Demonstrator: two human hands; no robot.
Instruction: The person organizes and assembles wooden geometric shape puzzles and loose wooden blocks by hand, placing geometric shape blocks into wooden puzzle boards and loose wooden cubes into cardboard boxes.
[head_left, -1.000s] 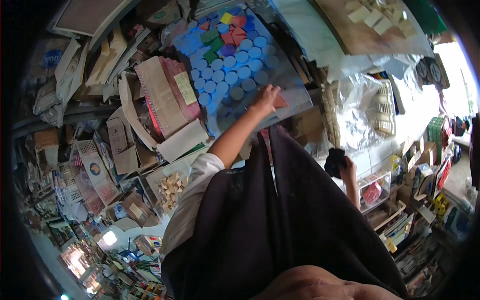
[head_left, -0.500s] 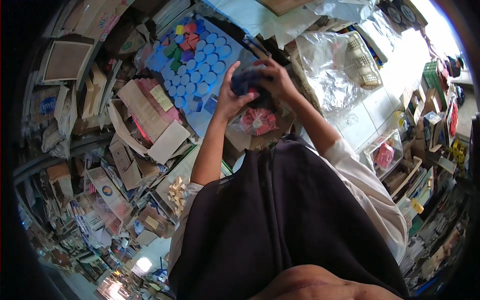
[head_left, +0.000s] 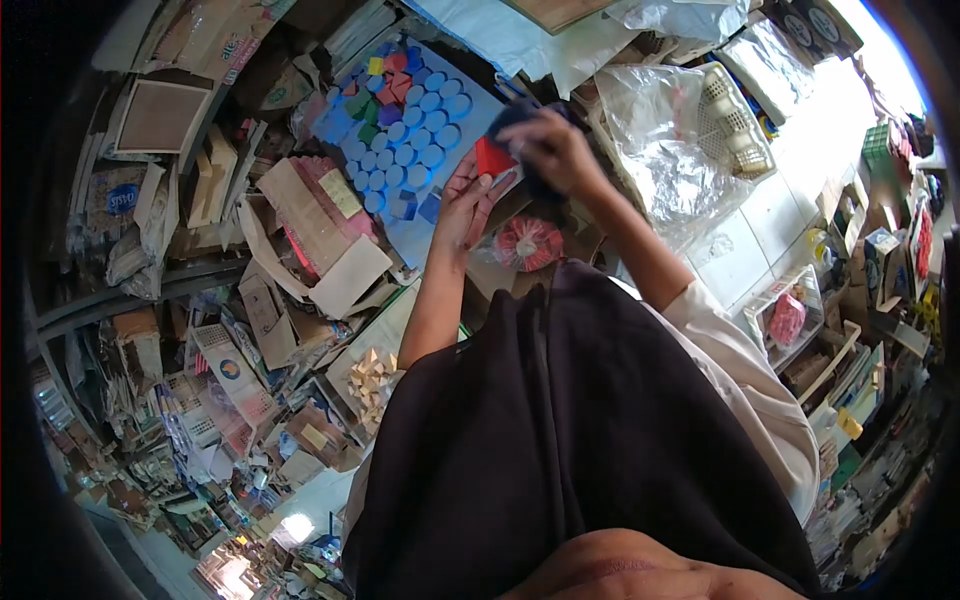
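Note:
My left hand (head_left: 464, 207) is closed around a flat-sided red block (head_left: 491, 157), gripping it by its lower edge. My right hand (head_left: 555, 150), slightly blurred, has its fingers on a dark blue cloth (head_left: 565, 112) beside the block's right side. The cloth hangs below that hand and covers part of the block. To the left, many round blue pieces (head_left: 432, 156) stand in rows on a light blue board (head_left: 410, 232). Red, green, purple and yellow blocks (head_left: 388, 92) cluster at its far end. A red round bundle in clear plastic (head_left: 528, 243) lies just below my hands.
An open cardboard box (head_left: 350, 285) stands left of the board. On the right is a cream plastic crate (head_left: 745, 125) with clear plastic sheeting (head_left: 650, 130). A small white basket (head_left: 790, 315) holds something pink. Piled boxes and shelves crowd both sides.
The dark cloth covered the block between both hands before; now my right hand has shifted right and up with it, and the red block shows in my left hand. The view has shifted slightly.

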